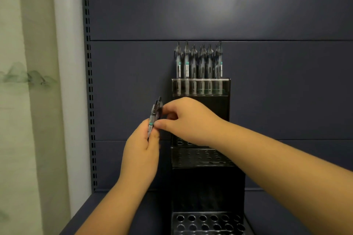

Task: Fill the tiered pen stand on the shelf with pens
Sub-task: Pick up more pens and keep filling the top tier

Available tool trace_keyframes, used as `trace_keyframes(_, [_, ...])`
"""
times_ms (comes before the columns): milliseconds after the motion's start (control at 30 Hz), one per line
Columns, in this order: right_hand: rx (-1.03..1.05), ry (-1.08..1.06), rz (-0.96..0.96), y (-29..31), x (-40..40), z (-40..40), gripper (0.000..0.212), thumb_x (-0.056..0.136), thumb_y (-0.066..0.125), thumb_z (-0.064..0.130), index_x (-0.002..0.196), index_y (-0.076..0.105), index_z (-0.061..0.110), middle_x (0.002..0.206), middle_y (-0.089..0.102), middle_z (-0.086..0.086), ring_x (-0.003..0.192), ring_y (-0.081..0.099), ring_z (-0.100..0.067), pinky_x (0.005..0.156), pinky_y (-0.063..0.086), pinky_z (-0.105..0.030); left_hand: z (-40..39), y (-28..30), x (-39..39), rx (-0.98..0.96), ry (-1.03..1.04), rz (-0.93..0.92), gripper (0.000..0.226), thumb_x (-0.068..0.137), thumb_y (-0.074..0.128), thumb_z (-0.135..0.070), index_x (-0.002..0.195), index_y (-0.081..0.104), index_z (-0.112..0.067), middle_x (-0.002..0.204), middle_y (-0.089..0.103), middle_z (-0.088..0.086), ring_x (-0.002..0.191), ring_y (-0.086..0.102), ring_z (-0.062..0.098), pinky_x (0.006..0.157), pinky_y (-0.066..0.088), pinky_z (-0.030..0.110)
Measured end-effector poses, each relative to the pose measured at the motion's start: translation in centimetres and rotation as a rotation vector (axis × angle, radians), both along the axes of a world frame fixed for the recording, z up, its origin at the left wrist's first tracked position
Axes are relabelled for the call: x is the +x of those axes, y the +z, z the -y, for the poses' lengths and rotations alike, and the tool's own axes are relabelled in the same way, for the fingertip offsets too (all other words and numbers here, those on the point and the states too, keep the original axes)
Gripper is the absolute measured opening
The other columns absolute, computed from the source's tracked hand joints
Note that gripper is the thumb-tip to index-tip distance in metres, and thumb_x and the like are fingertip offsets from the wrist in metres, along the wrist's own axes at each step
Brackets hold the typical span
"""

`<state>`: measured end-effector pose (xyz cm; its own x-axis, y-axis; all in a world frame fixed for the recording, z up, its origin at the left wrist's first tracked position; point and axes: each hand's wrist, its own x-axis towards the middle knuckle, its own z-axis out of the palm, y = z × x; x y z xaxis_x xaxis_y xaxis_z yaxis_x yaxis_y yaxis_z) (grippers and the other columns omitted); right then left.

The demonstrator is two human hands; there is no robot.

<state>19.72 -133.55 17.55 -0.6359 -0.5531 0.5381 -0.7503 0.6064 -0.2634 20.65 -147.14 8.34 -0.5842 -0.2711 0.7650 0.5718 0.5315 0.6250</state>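
Clear-barrelled pens (153, 118) gripped by left hand (142, 150), pinched by right hand (188, 120), just left of black tiered perforated pen stand (202, 156); top tier filled.

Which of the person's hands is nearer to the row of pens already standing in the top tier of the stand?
Right. The right hand is just below the top-tier pens, in front of the stand. The left hand is lower and further left, gripping a bundle of pens.

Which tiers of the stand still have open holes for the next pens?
The perforated middle tier and bottom tier of the black tiered pen stand show empty holes. The top tier is crowded with clear pens, and the right hand hides another tier.
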Motion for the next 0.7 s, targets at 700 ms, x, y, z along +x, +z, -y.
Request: trace_keyframes(700, [-0.83,0.206,0.04,6.7,-0.2,-3.5,0.013,0.099,0.061,0.013,0.089,0.067,0.018,0.076,0.067,0.001,0.064,0.062,-0.003,0.055,0.051,-0.019,0.3,-0.7,-1.2,0.142,-0.035,0.055,0.025,0.103,0.044,-0.039,0.087,0.061,-0.029,0.059,0.051,-0.008,0.056,0.049,0.008,0.054,0.043,0.029])
